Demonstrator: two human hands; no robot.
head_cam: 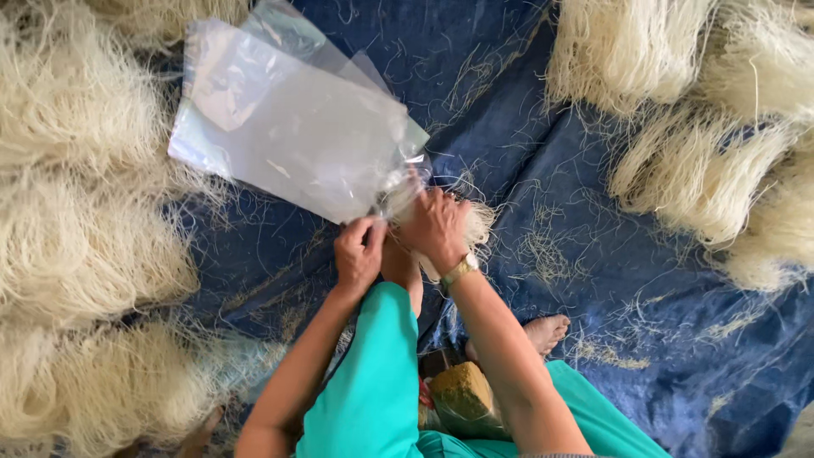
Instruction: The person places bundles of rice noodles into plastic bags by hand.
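A clear, rectangular plastic bag (288,127) lies over the middle of a dark blue tarpaulin sheet (593,288), its long axis running on a slant: the closed end points up and away to the far left of the sheet, and the open mouth points down toward the person's knees. It looks like a small stack of such bags, since a second clear edge shows behind the first; no label or print can be made out on it. The left hand (358,252) is pinched shut on the lower edge of the bag's mouth. The right hand (437,227), a gold-coloured wristwatch (459,270) on its wrist, is just beside the left and closed around a small bundle of pale, thin dried noodle strands (475,227) right at the bag's mouth; whether the strands are already inside cannot be told. Large heaps of the same cream-coloured noodles (76,237) lie along the left edge of the tarpaulin, more heaps (712,144) along its right edge, and loose strands are scattered across it. The person's turquoise trouser legs (373,373) and one bare foot (543,332) rest at the tarpaulin's near edge.
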